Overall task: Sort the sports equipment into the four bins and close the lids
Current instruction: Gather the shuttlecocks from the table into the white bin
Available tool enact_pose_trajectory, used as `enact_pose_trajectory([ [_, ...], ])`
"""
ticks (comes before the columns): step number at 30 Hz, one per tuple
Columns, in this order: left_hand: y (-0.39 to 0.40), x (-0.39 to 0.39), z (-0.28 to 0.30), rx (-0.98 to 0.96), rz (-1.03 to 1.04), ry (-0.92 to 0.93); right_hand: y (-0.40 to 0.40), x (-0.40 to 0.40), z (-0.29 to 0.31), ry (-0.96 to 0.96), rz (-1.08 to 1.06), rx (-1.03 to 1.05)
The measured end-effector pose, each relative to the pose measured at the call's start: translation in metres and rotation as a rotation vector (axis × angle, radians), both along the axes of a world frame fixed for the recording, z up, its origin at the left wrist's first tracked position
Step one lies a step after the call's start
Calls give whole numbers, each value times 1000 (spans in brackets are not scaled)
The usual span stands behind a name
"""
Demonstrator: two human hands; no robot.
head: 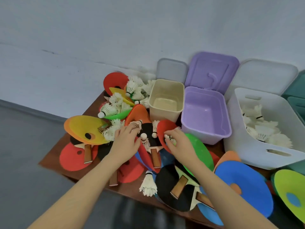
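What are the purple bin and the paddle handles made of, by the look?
Open purple bin: moulded plastic, probably; smooth walls with a soft sheen and rounded corners. Brown paddle handles: wood, likely varnished; warm brown with a pale end edge. Grain is too blurred to confirm.

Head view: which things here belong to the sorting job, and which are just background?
Job:
shuttlecocks
paddles
flat discs
beige bin
purple bin
white bin
both hands, left, right

Background:
table
wall
floor
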State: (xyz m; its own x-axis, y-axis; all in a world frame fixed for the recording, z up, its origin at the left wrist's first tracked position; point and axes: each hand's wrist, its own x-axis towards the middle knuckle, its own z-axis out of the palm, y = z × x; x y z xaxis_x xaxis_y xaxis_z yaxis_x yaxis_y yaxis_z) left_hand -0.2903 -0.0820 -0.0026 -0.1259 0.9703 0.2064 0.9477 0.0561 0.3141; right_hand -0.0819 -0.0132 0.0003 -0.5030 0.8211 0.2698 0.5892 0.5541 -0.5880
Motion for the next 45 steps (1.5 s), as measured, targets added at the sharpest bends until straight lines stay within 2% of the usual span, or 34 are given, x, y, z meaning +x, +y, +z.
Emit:
enact_pose_trajectory([
  [5,-25,-42,-26,-27,49,-42,4,-57,-20,-369,69,-93],
  [10,-35,-64,-46,-61,71,-53,11,-85,-30,-433,39,-109],
  [15,-25,-64,-60,-115,69,-56,7,-89,-36,-310,-52,9],
  [20,-15,-62,-59,-18,170,-249,6,-70,-24,-92,-127,48],
  [24,-15,-65,-47,163,103,-313,5,-51,-7,10,-159,114],
  [31,4,-37,10,486,-66,-209,2,-20,22,176,-178,110],
  [37,59,33,42,624,-198,-207,30,46,45,320,-180,126],
  [42,119,122,53,636,-357,-277,64,130,52,398,-329,139],
  [45,151,185,60,649,-448,-271,82,187,56,377,-421,190],
])
